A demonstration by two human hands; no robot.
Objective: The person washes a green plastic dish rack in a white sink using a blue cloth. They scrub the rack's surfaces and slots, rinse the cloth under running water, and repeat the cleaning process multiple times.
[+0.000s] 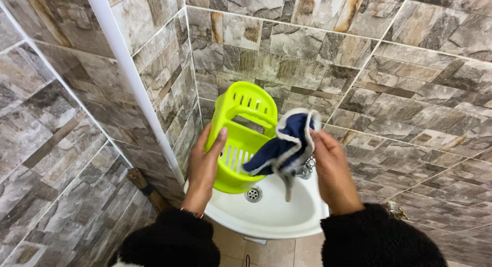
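Green basket (241, 139) upright in left hand (203, 167), long axis vertical

Sink: small white basin (287, 221) fixed in the corner of the tiled walls.
Drain: metal, in the basin's middle (253, 194).
Tap: metal, at the back rim (306, 168), partly hidden.

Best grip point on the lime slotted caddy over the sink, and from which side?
Probably the plain upright left side wall of the caddy, approached from the left, where the left hand already clamps it. The front opening faces right, where the right hand holds the cloth.
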